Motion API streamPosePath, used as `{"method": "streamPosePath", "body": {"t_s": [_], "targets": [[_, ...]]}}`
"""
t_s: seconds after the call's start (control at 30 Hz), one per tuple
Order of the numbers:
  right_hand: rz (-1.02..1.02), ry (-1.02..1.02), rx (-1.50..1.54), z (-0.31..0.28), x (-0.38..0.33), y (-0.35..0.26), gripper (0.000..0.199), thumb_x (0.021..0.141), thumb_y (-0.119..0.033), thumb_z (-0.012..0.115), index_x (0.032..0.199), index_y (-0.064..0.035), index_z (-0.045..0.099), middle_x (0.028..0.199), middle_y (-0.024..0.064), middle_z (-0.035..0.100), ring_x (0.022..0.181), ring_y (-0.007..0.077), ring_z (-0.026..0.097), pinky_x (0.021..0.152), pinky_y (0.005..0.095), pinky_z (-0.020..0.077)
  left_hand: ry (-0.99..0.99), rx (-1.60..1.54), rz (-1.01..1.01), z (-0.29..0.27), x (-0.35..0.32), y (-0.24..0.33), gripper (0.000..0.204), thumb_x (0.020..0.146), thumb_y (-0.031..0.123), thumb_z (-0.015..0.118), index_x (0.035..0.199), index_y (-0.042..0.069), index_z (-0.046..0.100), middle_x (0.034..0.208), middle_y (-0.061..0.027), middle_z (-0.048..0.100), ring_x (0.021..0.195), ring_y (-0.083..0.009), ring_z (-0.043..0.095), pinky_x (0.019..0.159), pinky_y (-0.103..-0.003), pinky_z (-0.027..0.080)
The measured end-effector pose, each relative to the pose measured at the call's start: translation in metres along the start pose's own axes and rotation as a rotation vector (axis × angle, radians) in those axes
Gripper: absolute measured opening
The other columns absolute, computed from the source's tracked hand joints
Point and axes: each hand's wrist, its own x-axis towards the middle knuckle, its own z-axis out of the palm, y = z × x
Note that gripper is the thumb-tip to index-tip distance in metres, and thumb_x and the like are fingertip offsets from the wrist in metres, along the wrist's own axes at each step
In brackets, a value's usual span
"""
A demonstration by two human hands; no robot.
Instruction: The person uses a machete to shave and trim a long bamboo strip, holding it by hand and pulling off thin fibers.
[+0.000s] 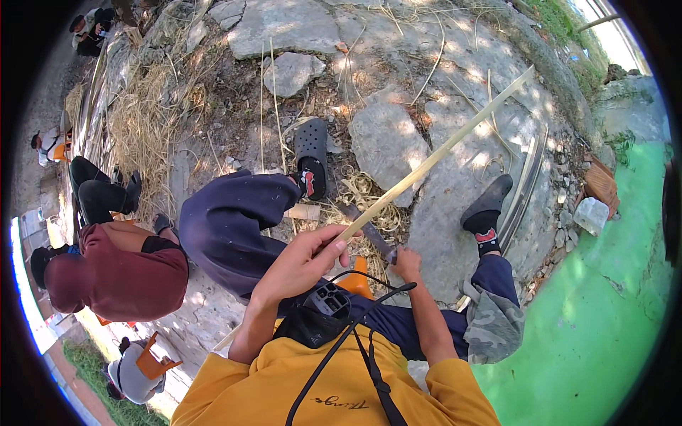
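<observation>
My left hand (310,261) is closed around the near end of a long, pale bamboo strip (437,157). The strip slants up and away to the far right, over the rocky ground. In my right hand (407,264) is the handle of a knife (376,239). Its dark blade points away and to the left, passing beneath the strip near my left fingers. Whether the blade touches the strip, I cannot tell. Curled bamboo shavings (380,216) lie on the ground between my feet.
Flat stones (391,135) and thin loose strips surround my feet. Split bamboo lengths (524,188) lie beside my right shoe. A green-painted surface (590,298) spreads at the right. A person in a dark red top (135,273) sits close on my left; others sit farther off.
</observation>
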Motion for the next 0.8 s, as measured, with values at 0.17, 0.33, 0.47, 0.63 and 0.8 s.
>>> {"method": "streamPosePath", "body": {"t_s": [0.17,0.33,0.47,0.63,0.8], "targets": [[-0.031,-0.010,0.105,-0.012,-0.005,0.002,0.039,0.070,-0.032,0.074,0.100,-0.0082,0.067,0.106,0.0184,0.068,0.103,0.0359,0.066,0.088,0.0487,0.0528,0.102,0.026,0.098,0.008,0.010,-0.012,0.036,0.101,0.016,0.056,0.135,0.004,0.057,0.082,0.0035,0.058,0.071,-0.0028,0.045,0.062,-0.021,0.040],[0.013,-0.110,0.345,-0.035,0.000,0.012,0.047,0.069,-0.036,0.070,0.105,-0.0049,0.068,0.102,0.0230,0.070,0.096,0.0404,0.067,0.087,0.0492,0.0528,0.154,0.044,0.124,0.005,0.008,-0.008,0.036,0.097,0.012,0.062,0.133,0.006,0.059,0.083,0.0009,0.058,0.071,-0.0057,0.046,0.064,-0.024,0.041],[-0.005,-0.028,0.449,-0.098,-0.044,-0.010,0.052,0.077,-0.051,0.067,0.097,-0.0030,0.071,0.091,0.0231,0.071,0.087,0.0409,0.068,0.079,0.0480,0.0527,0.153,0.153,0.207,0.013,0.000,-0.006,0.037,0.098,0.012,0.061,0.134,0.006,0.057,0.084,0.0008,0.056,0.072,-0.0057,0.045,0.066,-0.023,0.041],[0.015,0.094,0.514,-0.129,-0.099,-0.003,0.067,0.087,-0.065,0.058,0.084,0.0003,0.070,0.073,0.0197,0.068,0.074,0.0369,0.068,0.069,0.0453,0.0495,0.128,0.124,0.242,0.021,-0.009,-0.009,0.035,0.102,0.012,0.053,0.135,0.004,0.054,0.083,0.0028,0.054,0.069,-0.0034,0.045,0.064,-0.021,0.040],[0.236,0.404,0.920,-0.133,-0.156,0.026,0.067,0.095,-0.060,0.050,0.077,0.0023,0.064,0.057,0.0104,0.056,0.055,0.0222,0.057,0.057,0.0388,0.0429,0.037,0.140,0.361,0.029,-0.014,-0.016,0.032,0.107,0.019,0.042,0.131,0.004,0.056,0.075,0.0058,0.051,0.060,-0.0018,0.039,0.051,-0.020,0.032]]}}
